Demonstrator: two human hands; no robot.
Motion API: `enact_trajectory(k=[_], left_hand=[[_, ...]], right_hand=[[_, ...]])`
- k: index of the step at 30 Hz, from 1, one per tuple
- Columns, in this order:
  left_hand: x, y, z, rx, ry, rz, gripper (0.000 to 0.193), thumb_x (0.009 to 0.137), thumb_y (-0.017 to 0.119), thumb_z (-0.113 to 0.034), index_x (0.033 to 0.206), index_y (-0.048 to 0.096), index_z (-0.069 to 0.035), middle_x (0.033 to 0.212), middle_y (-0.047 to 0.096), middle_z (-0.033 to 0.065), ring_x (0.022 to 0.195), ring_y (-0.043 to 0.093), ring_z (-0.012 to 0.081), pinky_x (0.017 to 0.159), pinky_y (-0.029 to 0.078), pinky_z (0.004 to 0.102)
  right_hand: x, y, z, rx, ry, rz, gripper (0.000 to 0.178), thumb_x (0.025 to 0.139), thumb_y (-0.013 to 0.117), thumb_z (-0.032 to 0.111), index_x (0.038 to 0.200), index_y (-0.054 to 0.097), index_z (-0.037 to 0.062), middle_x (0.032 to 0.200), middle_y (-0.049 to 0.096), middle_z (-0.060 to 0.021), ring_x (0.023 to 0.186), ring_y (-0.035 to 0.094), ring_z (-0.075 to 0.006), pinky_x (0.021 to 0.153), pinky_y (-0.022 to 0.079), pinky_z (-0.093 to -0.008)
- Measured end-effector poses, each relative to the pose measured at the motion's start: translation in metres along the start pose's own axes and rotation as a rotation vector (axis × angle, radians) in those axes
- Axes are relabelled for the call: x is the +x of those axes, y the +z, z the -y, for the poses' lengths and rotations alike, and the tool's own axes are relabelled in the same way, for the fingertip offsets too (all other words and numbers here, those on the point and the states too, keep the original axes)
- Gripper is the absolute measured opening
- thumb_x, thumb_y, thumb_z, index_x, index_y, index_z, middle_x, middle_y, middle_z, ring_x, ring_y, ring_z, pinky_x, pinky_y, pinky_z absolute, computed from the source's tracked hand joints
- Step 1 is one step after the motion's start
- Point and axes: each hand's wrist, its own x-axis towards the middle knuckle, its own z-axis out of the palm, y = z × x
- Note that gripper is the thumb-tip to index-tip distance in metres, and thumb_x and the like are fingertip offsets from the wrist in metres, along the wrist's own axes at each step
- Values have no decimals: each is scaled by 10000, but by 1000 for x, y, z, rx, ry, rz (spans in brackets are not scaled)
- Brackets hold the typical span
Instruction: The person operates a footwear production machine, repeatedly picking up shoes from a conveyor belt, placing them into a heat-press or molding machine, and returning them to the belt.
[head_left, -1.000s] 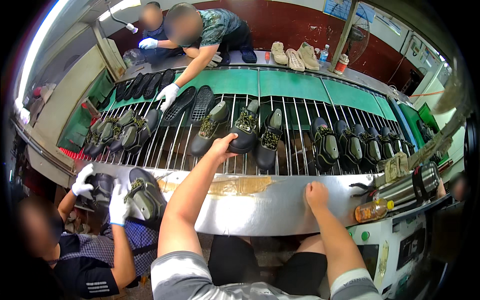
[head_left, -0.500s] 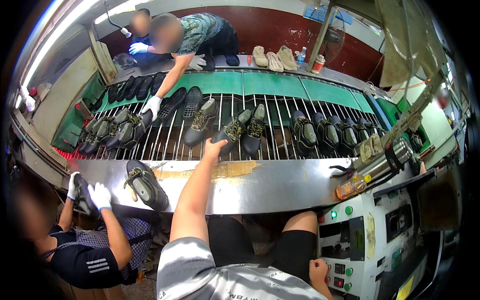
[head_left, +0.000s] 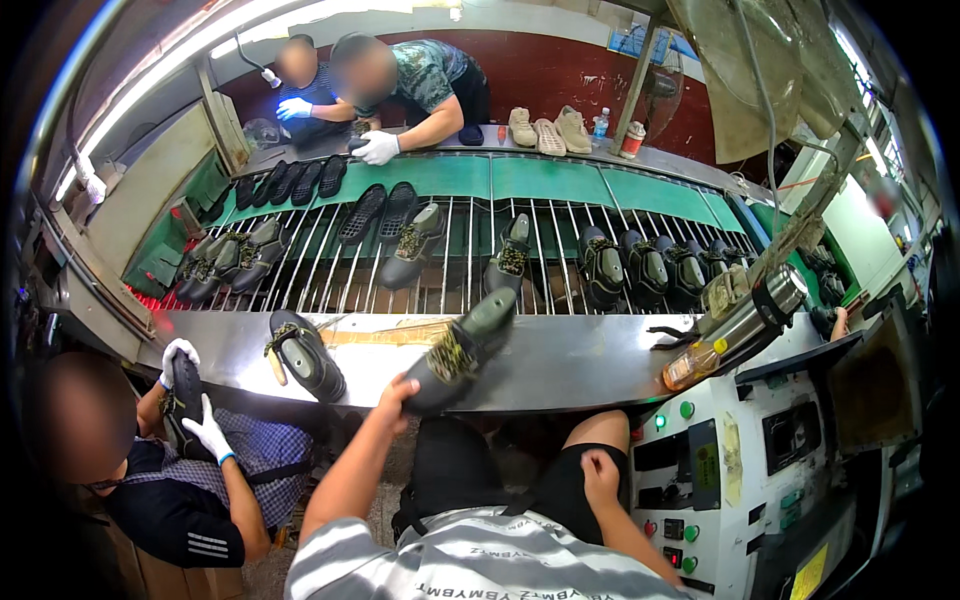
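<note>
My left hand [head_left: 393, 402] grips the toe of a black shoe [head_left: 450, 362] with yellow-and-black laces. The shoe is tilted over the metal ledge [head_left: 560, 365], and a grey-green shoe last fills its opening. Loosely curled, my right hand [head_left: 601, 478] hangs by my right thigh with nothing visible in it, beside the control panel [head_left: 690, 480]. Behind the ledge, on the conveyor rods, are a laced black shoe [head_left: 511, 255] and another black shoe [head_left: 413, 248]. One more black shoe [head_left: 307, 356] stands on the ledge to the left.
Several black shoes [head_left: 648, 268] line the conveyor's right side. Loose black soles [head_left: 398, 210] lie toward its far side. A steel flask [head_left: 765, 315] and an orange drink bottle [head_left: 694, 365] rest at right. At left, a gloved co-worker [head_left: 200, 435] handles a shoe; two people work across the conveyor.
My left hand has lifted the black shoe off the rods and brought it nearer, over the ledge. My right hand has risen slightly. The far co-worker's gloved hand has drawn back from the shoes.
</note>
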Motion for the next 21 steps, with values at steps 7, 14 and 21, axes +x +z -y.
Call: enact_trajectory(k=[7, 14, 21], left_hand=[[-92, 72, 107, -114, -279, 452, 833, 676, 732, -286, 1379, 407, 22, 1298, 548, 176, 1168, 573, 287, 1021, 452, 430], [-59, 144, 173, -65, -333, 620, 534, 811, 688, -146, 1291, 504, -2, 1215, 600, 122, 1089, 595, 212, 999, 447, 350], [-2, 258, 240, 331, -89, 738, 174, 876, 533, -112, 828, 632, 24, 839, 662, 99, 838, 617, 198, 815, 460, 301]], right_hand=[[66, 36, 7, 1377, 618, 181, 525, 962, 430, 484, 1222, 560, 47, 1192, 610, -110, 1138, 546, -279, 1019, 393, -450], [-2, -66, 1, 1767, 36, 328, 633, 996, 321, 520, 1366, 487, 34, 1414, 486, -164, 1380, 363, -291, 1168, 236, -472], [-108, -136, 1, 1979, 519, 262, 691, 909, 475, 508, 1420, 428, 45, 1402, 474, -231, 1289, 466, -372, 1066, 394, -478]])
